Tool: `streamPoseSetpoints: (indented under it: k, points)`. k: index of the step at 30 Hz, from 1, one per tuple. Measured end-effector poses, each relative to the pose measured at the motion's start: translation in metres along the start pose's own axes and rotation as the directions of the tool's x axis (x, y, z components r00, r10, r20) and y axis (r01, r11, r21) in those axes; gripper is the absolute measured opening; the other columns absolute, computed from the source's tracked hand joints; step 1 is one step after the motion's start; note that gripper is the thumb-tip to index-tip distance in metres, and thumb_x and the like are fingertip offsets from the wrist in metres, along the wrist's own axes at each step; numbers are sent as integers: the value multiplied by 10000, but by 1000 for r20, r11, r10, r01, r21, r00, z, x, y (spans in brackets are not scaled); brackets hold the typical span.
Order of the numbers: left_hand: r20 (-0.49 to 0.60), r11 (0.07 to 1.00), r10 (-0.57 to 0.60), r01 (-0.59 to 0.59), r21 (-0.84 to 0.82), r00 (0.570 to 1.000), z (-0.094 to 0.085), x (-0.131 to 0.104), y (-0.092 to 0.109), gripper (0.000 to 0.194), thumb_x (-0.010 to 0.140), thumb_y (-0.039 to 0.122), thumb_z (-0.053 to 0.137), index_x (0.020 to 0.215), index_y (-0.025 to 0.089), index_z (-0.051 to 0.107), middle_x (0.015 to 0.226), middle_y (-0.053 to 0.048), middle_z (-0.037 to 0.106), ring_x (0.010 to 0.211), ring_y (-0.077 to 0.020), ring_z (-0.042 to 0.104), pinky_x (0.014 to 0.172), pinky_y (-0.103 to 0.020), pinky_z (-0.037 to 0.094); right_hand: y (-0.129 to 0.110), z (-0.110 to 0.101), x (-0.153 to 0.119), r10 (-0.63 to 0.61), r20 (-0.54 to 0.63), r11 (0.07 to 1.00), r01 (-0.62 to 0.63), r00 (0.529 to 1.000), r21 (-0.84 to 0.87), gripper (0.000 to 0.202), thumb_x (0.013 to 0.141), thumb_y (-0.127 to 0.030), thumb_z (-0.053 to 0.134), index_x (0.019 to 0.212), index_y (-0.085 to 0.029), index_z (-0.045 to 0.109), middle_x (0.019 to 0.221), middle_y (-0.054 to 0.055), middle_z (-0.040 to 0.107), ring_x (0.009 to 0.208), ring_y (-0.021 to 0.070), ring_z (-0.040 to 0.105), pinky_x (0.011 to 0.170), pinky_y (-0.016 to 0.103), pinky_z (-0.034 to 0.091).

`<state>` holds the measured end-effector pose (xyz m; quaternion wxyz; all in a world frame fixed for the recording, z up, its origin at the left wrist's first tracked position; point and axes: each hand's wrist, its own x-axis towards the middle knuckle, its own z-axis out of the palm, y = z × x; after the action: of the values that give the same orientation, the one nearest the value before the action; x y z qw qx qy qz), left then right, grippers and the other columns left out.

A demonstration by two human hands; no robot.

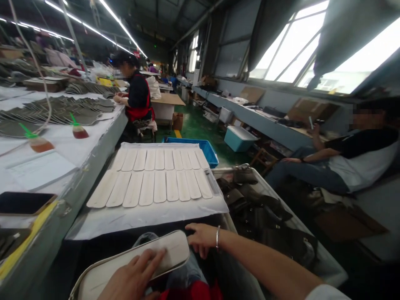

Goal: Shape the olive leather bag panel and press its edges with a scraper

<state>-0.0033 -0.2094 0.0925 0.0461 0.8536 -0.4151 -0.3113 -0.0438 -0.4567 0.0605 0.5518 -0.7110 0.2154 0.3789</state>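
To my right I see a grey bin [312, 233] heaped with dark leather pieces [256, 208], and past the sheet a blue crate [206, 151], its contents hidden. On the white sheet [140, 216] lie two rows of cream strips [159, 179]. Low in my view, a long cream panel [137, 262] with a dark edge and rounded end lies tilted. My left hand [134, 279] presses flat on it, fingers spread, gripping nothing. My right hand [201, 238] rests at its far end, fingers loosely curled; I cannot tell whether they hold it.
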Motion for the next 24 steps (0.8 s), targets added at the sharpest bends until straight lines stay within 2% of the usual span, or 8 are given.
streamPoseSetpoints:
  k: [3,7,9,12,15,19,23,24]
  points:
    - [26,1000,12,-13,3,1000,0,4,-2,738,800,358,519,1442,333,155,1461,-29,315,1255,-266,410,1039,-405,376,-4,-2,6,9,87,1000,-8,996,-8,718,850,-220,497,1439,-113,102,525,-41,551,390,140,548,389,249,484]
    - [27,998,57,-57,16,998,1,13,-6,742,802,338,487,1443,373,116,1435,-41,339,1202,-290,462,1011,-454,392,1,-4,10,-160,196,986,164,968,-7,541,842,-228,489,1355,-166,332,511,-36,553,389,137,555,388,207,456]
    - [29,996,88,-88,19,996,2,17,-8,735,799,304,464,1445,380,121,1433,-43,336,1194,-286,469,1002,-452,400,5,-4,10,-239,153,969,247,959,-33,513,800,-171,479,1310,-191,432,496,-49,528,348,115,511,347,176,406]
    - [73,994,105,-106,5,992,2,20,-13,757,777,278,467,1450,368,134,1439,-41,321,1196,-274,464,1013,-429,394,4,-1,3,-285,40,956,287,958,-60,611,740,-127,441,1343,-223,434,502,-59,501,315,89,441,297,164,348]
    - [85,992,122,-122,-15,989,1,19,-16,794,747,252,481,1453,364,136,1402,-41,375,1157,-274,489,1005,-435,400,-4,3,-5,-281,-1,958,281,960,-57,695,722,-132,425,1406,-225,347,505,-57,506,327,91,439,298,167,342]
    - [76,985,172,-171,-20,982,-7,21,-13,772,743,219,480,1456,315,201,1356,-72,434,1082,-285,539,980,-458,425,-13,8,-14,-209,-72,978,206,975,-43,725,697,-100,384,1414,-197,336,454,-68,462,323,84,402,318,165,316]
    - [99,974,211,-217,59,973,-16,23,-9,784,701,150,500,1445,244,272,1331,-113,464,1055,-311,559,943,-499,452,-13,10,-13,-359,-218,924,312,907,-223,635,728,-130,405,1362,-160,426,461,-48,472,400,76,440,410,166,352]
    - [96,972,216,-223,73,972,-17,23,-8,798,697,152,513,1449,238,259,1327,-119,465,1040,-315,564,928,-506,461,-13,9,-10,-355,-229,926,307,906,-222,639,730,-138,407,1368,-161,416,458,-49,470,397,78,437,413,170,357]
